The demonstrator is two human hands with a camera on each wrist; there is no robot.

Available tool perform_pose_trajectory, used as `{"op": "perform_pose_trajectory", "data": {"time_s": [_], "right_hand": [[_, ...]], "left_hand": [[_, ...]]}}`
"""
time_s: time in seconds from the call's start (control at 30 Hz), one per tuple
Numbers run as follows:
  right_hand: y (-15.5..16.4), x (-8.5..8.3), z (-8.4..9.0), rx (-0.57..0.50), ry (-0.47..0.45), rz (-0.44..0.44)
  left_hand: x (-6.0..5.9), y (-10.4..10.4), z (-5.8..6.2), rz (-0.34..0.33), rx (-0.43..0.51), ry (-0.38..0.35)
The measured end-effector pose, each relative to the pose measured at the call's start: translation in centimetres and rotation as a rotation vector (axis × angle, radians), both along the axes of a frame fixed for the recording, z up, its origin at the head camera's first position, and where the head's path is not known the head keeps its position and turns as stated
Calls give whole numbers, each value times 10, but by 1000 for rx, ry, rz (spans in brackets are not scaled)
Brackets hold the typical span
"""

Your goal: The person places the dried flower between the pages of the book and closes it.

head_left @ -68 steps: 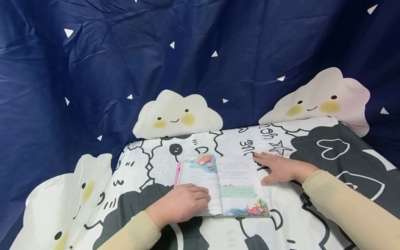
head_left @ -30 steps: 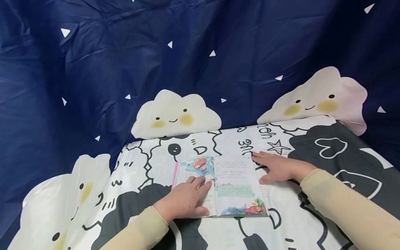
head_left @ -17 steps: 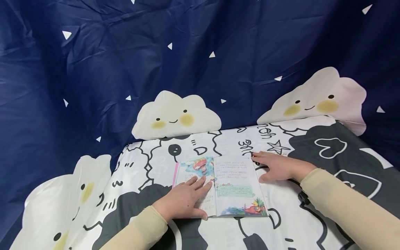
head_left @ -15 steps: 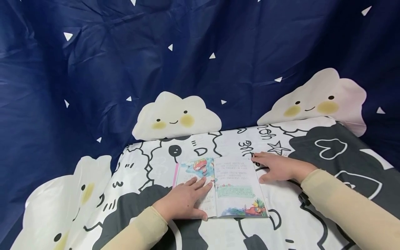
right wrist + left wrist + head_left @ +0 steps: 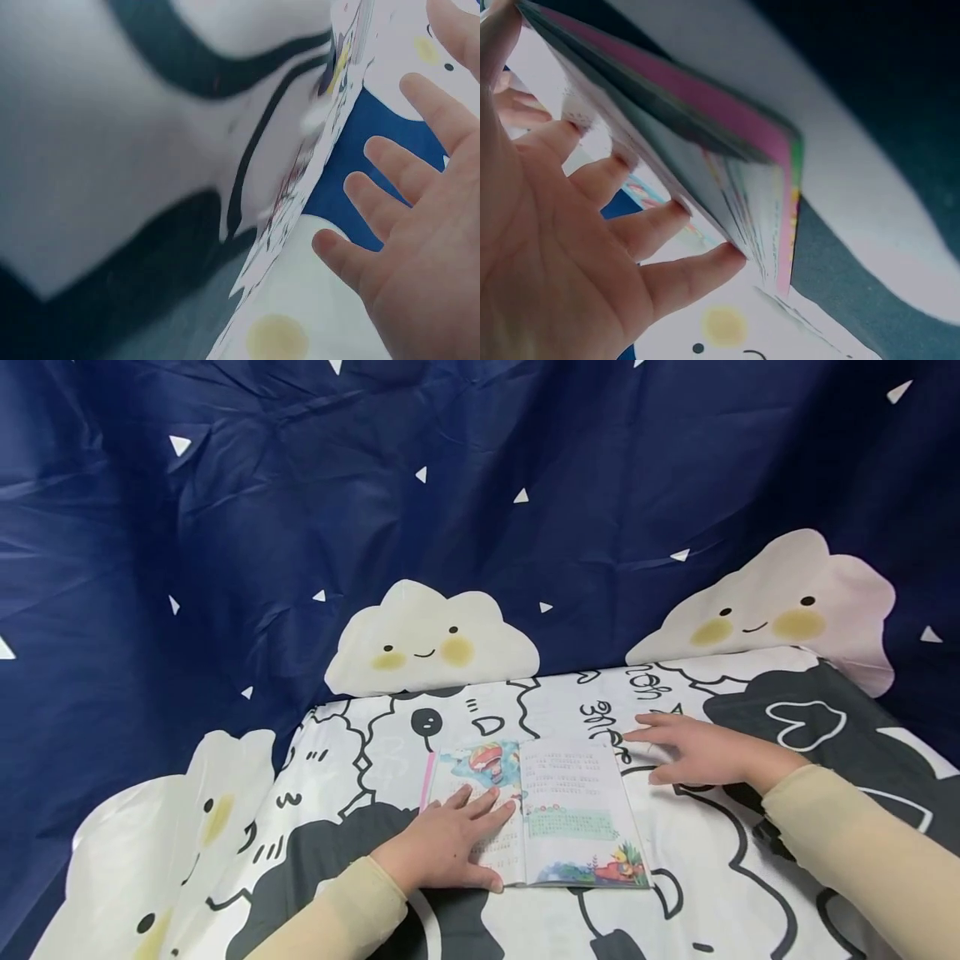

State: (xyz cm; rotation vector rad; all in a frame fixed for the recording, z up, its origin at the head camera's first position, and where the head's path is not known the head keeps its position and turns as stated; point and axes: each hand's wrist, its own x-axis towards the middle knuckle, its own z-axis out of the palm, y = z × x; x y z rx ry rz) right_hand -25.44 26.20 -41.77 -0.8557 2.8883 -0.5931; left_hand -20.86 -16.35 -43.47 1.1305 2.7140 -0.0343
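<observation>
my left hand (image 5: 450,847) lies flat, fingers spread, on the open book's (image 5: 536,814) left page. my right hand (image 5: 701,752), loose and empty, floats off the far right corner; the spine runs away from me.

An open picture book (image 5: 540,814) lies flat on a black-and-white patterned cloth (image 5: 720,877). The left hand (image 5: 450,839) rests palm-down on the book's left page, fingers straight and spread, pointing toward 1 o'clock. The right hand (image 5: 693,747) sits at 2 o'clock from the book, fingers extended flat, just clear of the right page's upper corner. Both forearms wear beige sleeves (image 5: 862,852). A navy backdrop (image 5: 375,527) with cloud faces hangs behind.
</observation>
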Motion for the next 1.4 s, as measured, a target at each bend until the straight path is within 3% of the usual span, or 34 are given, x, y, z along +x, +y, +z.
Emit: {"op": "perform_pose_trajectory", "data": {"time_s": [0.57,1.03,1.4], "right_hand": [[39,11,-1,14,25,-29],[32,2,-2,89,-41,4],[30,-7,-15,66,-51,19]], "left_hand": [[2,-1,-3,-12,23,14],[2,-1,0,-4,11,13],[2,-1,0,0,8,-2]]}}
